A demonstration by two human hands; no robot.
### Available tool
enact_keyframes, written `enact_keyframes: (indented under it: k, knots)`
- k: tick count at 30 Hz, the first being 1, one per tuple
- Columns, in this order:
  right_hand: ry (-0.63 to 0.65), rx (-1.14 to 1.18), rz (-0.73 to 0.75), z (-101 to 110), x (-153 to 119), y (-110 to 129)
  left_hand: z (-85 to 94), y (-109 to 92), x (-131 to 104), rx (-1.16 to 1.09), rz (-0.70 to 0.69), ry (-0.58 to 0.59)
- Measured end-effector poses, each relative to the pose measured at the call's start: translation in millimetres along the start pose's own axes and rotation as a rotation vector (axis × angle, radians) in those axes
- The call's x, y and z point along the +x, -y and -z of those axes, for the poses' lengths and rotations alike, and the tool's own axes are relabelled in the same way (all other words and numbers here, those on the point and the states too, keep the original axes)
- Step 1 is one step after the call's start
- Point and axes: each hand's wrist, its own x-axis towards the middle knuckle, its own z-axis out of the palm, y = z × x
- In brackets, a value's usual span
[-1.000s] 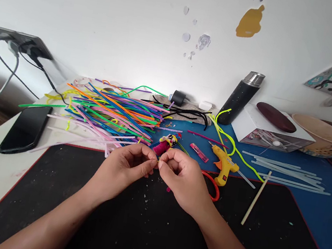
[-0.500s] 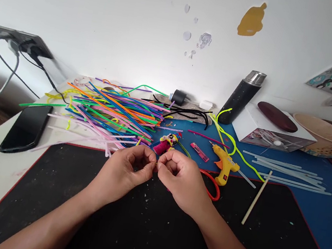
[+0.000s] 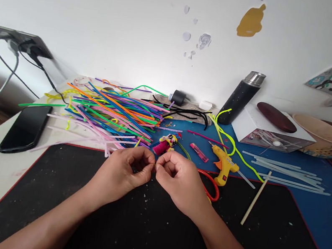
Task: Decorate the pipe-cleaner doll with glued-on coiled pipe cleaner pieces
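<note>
My left hand (image 3: 128, 171) and my right hand (image 3: 179, 180) meet fingertip to fingertip above the black mat (image 3: 146, 240). Both are closed in a pinch. Something tiny and yellowish shows between the fingertips, too small to name. Just behind the hands lies a small figure (image 3: 166, 143) with a magenta body and a yellow, white and blue head, made of fuzzy wire. Red scissors handles (image 3: 215, 190) stick out past my right hand, which hides the rest of them.
A heap of coloured pipe cleaners (image 3: 118, 108) lies at the back left, near a black phone (image 3: 25, 128). To the right are a yellow glue gun (image 3: 225, 166), clear glue sticks (image 3: 291, 173), a wooden stick (image 3: 256, 199), a pink packet (image 3: 198, 152) and a black thermos (image 3: 242, 99).
My hands stay pinched together at nearly the same spot, with the fingertips slightly shifted. A bit of yellow now shows beside the scissors handles. The other things have not moved.
</note>
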Motion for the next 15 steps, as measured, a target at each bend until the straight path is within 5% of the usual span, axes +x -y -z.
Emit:
enact_keyframes:
  k: [15]
  knots:
    - [0.073,0.107,0.027,7.8,0.4,0.4,1.0,1.5,7.4,-0.519,0.155,0.109]
